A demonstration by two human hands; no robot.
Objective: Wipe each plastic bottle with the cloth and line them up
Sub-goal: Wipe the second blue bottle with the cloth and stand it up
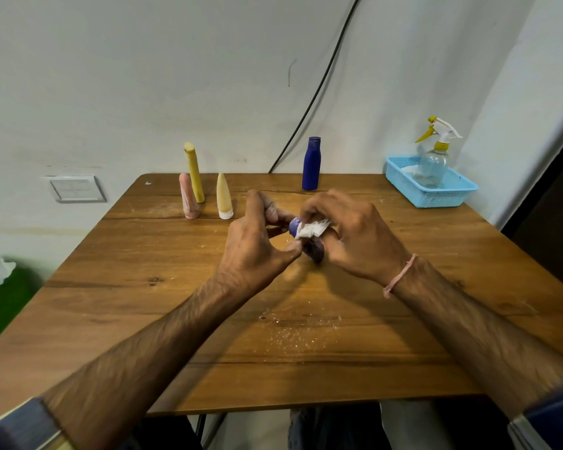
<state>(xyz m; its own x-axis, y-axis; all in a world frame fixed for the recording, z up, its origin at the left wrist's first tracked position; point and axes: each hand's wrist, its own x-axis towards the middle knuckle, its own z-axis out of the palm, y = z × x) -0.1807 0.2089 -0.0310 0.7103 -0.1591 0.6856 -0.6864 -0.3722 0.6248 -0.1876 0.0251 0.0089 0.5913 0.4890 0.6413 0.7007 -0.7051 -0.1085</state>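
Left hand (pixel 257 243) grips the half-hidden purple bottle (pixel 315 252), right hand (pixel 350 233) pinches cloth (pixel 311 229) against it; basket (pixel 437 198) holds a spray bottle (pixel 433 167).

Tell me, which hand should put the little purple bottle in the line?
Probably the left hand: it grips the purple bottle, and the cream tube ending the line stands on its side. The right hand is busy pinching the cloth.

Bright, even indoor light; soft shadows on the table (pixel 111 303). Edges bow, wide-angle. The centre is possibly slightly motion-blurred.
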